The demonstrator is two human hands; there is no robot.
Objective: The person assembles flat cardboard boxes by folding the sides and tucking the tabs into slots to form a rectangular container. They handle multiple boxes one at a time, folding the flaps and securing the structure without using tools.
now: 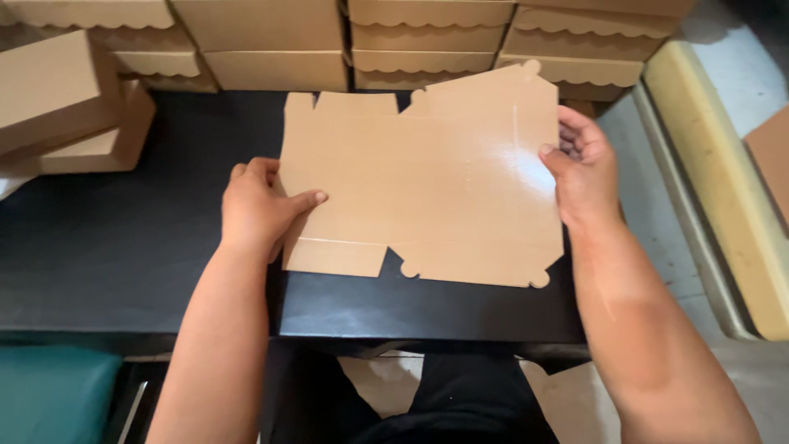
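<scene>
Cardboard, plain brown, die-cut and totally flat right now: that's the box blank (423,177) lying on the black worktop (123,238), roughly in the middle, right in front of the person. It has tabs along the far edge, a slot-and-tab edge nearer the body, and little rounded ears at a few corners. There's a shiny glare patch on its right half, so the surface looks a bit glossy.

The left hand (256,205) grips the blank's left edge, thumb on top and fingers curled under. The right hand (582,168) pinches the right edge the same way, thumb pressing on top near the glare. Both hands are holding the sheet, neither is free.

Progress-wise, my read is that this one is at the very start. No panel is folded up, no tab is tucked, the crease lines are barely visible and nothing stands off the worktop. So basically everything on this blank is left: sides up, tabs in, lid closed.

Around it there's plenty of finished stuff though. A row of stacked folded boxes (427,37) with scalloped lid edges runs along the back, and a couple more folded boxes (66,107) sit at the far left, one leaning on the other. Another brown sheet (772,156) peeks in at the right edge, off the worktop.
</scene>
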